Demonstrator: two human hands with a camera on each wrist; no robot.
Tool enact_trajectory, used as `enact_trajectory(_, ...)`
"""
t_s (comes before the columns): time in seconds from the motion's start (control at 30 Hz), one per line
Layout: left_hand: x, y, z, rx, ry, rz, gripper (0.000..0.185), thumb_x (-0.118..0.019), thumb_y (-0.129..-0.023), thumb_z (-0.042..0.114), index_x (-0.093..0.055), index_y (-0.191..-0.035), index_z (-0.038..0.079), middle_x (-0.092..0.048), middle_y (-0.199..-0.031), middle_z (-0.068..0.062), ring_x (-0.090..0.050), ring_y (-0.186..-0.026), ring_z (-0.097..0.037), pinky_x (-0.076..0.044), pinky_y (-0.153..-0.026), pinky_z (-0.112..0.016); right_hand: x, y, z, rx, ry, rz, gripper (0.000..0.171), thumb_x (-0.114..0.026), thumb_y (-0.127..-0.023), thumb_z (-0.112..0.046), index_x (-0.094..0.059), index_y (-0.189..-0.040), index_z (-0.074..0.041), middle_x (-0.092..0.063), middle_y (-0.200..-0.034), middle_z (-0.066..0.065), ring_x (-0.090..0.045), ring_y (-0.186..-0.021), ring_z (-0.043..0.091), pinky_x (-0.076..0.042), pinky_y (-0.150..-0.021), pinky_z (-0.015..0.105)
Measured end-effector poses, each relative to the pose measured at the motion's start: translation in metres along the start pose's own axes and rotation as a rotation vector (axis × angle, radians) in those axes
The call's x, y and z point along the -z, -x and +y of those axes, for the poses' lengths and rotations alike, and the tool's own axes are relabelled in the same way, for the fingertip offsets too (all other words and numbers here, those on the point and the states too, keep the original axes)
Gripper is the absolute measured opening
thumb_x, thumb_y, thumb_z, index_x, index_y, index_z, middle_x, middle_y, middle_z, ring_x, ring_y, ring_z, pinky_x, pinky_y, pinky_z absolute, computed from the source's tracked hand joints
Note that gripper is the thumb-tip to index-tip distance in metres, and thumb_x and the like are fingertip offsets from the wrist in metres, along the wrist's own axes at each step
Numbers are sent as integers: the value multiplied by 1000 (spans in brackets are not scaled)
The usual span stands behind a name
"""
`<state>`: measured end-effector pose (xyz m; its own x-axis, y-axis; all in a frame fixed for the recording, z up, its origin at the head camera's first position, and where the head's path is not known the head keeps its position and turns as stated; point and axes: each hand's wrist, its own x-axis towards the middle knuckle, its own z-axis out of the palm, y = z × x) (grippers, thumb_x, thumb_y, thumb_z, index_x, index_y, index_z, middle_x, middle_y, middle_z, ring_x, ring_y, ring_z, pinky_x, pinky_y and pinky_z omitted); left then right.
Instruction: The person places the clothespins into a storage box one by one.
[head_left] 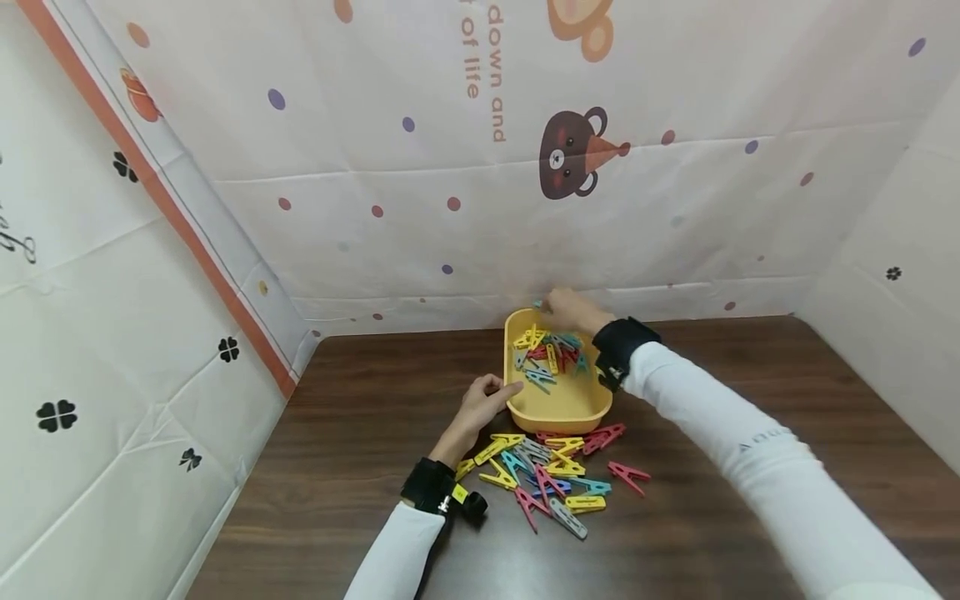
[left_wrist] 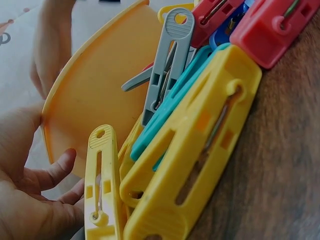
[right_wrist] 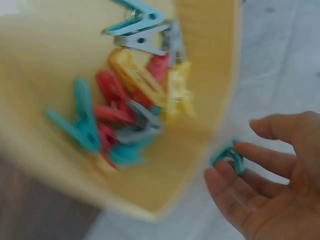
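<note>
- A yellow tray stands on the dark wooden bench, close to the back curtain.
- Inside the tray lie several pegs, yellow, red, teal and grey, mostly in its far half.
- The left hand touches the near-left wall of the tray; its fingers are lightly bent against the yellow wall and they grip nothing that I can see.
- The right hand is at the far rim of the tray, just above the edge.
- In the right wrist view, the fingers of this hand are spread loosely, and a teal peg lies across the fingertips, outside the tray rim. The picture is blurred, so I cannot tell if the peg is pinched or only rests there.
- A pile of pegs lies on the bench just before the tray, between the two arms; some of them touch the near wall of the tray.
- One red peg lies a little apart, at the right of the pile.
- Both arms wear white sleeves and black wrist bands.
</note>
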<state>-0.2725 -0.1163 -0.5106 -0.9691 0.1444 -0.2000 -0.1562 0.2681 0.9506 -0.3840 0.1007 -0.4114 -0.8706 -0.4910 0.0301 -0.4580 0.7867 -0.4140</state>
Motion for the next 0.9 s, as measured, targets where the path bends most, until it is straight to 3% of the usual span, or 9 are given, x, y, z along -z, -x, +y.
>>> enact_trajectory(0.07,-3,1,1,-5,1,-6,45,-70,-94,51,-56,-102,9,-48,-112,-7,-52,-94,-19,-48,-83,-31,-11,-6,6,-61,-25,-98,37,-55,-100,-7,-51,-63,-8,-34,-56,-1,-30,-48,10,-28,-52,24)
enact_trajectory(0.17,-7,1,3,-6,-5,-16,45,-69,-94,52,-57,-101,10,-48,-111,-7,-52,-94,-19,-48,-84,-30,-22,-9,11,-149,-19,-189,42,-58,-98,-5,-44,-59,-12,-29,-52,-5,-32,-44,9,-27,-47,21)
enact_trajectory(0.33,-8,0,6,-6,-15,-14,43,-70,-94,51,-57,-100,10,-48,-111,-7,-53,-95,-19,-49,-85,-31,-27,-9,10,-208,14,-206,37,-60,-98,-8,-51,-62,-7,-33,-55,-3,-38,-46,10,-31,-47,21)
enact_trajectory(0.43,-6,-1,7,-12,-15,-7,43,-70,-94,51,-57,-100,10,-48,-111,-7,-54,-95,-19,-50,-85,-31,-24,-10,9,-176,28,-182,22,-60,-99,-10,-69,-82,2,-54,-67,4,-51,-56,13,-41,-53,23)
enact_trajectory(0.5,-5,-1,8,-13,-14,-4,44,-70,-94,51,-57,-101,10,-48,-111,-7,-53,-95,-19,-49,-84,-31,-21,-8,7,-153,50,-167,21,-60,-100,-12,-74,-103,4,-68,-87,11,-61,-70,18,-51,-64,27)
enact_trajectory(0.57,-4,-1,8,-12,-16,-7,45,-70,-94,51,-57,-101,9,-48,-112,-7,-53,-94,-19,-48,-83,-30,-15,-4,6,-136,57,-148,27,-59,-101,-12,-71,-118,4,-72,-111,19,-68,-87,24,-58,-77,34)
enact_trajectory(0.63,-4,0,7,-10,-20,-11,45,-70,-93,52,-56,-101,9,-48,-112,-7,-52,-93,-19,-47,-82,-29,-7,3,3,-102,66,-119,31,-58,-101,-12,-68,-125,6,-68,-125,25,-69,-100,31,-58,-88,41)
enact_trajectory(0.77,-1,-1,6,-18,-29,-10,46,-70,-93,52,-56,-101,9,-48,-112,-8,-52,-93,-18,-47,-80,-28,18,34,-11,26,89,-10,27,-62,-101,-13,-71,-120,3,-72,-118,24,-71,-99,33,-59,-87,45)
enact_trajectory(0.9,3,-1,6,-19,-32,13,45,-70,-93,51,-56,-100,9,-48,-112,-8,-52,-94,-19,-47,-80,-28,38,81,-31,162,162,72,15,-68,-98,-13,-76,-104,-4,-72,-84,8,-64,-69,17,-53,-62,32)
